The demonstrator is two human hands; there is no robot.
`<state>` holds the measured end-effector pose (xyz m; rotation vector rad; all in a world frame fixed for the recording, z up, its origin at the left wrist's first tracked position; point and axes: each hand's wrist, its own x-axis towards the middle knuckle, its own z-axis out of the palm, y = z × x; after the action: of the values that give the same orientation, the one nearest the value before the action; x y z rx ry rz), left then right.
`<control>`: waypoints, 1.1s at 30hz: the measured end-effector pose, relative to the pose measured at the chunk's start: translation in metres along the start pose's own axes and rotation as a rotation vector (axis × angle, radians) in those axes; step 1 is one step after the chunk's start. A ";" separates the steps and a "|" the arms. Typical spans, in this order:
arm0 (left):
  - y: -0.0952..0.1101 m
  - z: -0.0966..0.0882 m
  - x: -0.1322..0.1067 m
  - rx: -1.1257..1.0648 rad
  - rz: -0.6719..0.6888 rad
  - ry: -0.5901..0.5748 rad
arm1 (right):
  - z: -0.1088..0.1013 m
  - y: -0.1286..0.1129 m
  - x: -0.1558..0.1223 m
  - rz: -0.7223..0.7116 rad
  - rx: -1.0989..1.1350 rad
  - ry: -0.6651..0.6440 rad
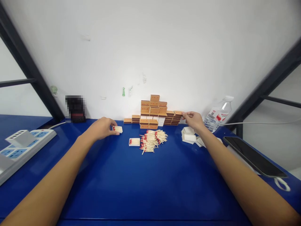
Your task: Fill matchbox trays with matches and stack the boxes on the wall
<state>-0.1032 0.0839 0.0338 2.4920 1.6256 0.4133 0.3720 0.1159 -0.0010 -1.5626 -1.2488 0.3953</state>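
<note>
My left hand [103, 128] rests on the blue table [145, 185], fingers closed on a small white tray of red-tipped matches [118, 129]. A second filled tray [134, 142] lies to its right, beside a loose pile of matches [153, 140]. Against the wall stands a stack of orange matchboxes [154, 112]. My right hand [193, 120] reaches to the stack's right end and pinches the top matchbox [178, 113] of a low pile there. Several empty white trays [189, 135] lie under my right wrist.
A white power strip [22, 144] lies at the left edge. A water bottle [218, 115] stands at the right by the wall, and a dark phone [254, 156] with a white cable lies on the right edge. A small black device [75, 109] sits at the back left.
</note>
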 end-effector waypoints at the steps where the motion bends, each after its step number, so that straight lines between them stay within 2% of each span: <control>1: -0.001 0.001 0.000 -0.011 -0.001 -0.048 | 0.001 0.003 0.001 -0.021 -0.028 -0.004; 4: 0.002 0.001 -0.002 -0.020 -0.001 -0.107 | 0.001 0.006 0.002 -0.090 -0.129 -0.007; 7: 0.012 0.002 -0.004 -0.043 0.025 -0.102 | -0.003 0.003 0.001 -0.159 -0.239 0.007; 14: 0.043 0.023 -0.011 -0.102 0.239 -0.110 | -0.010 -0.006 -0.010 -0.306 -0.402 0.052; 19: 0.041 0.019 -0.009 -0.156 0.250 -0.163 | -0.005 -0.020 -0.032 -0.432 -0.440 0.148; 21: 0.039 0.015 -0.009 -0.177 0.243 -0.141 | 0.002 -0.031 -0.047 -0.513 -0.430 0.151; 24: 0.041 0.018 -0.009 -0.192 0.280 -0.114 | 0.015 -0.050 -0.073 -0.624 -0.375 0.031; 28: 0.047 0.025 -0.009 -0.154 0.329 -0.136 | 0.027 -0.067 -0.098 -0.701 -0.316 -0.098; 31: 0.049 0.021 -0.008 -0.174 0.280 -0.113 | 0.029 -0.073 -0.110 -0.691 -0.292 -0.149; 33: 0.051 0.016 -0.008 -0.246 0.251 -0.070 | 0.031 -0.078 -0.117 -0.635 -0.246 -0.207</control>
<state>-0.0566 0.0563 0.0307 2.4945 1.1605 0.5134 0.2621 0.0248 0.0148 -1.2493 -1.9249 -0.0122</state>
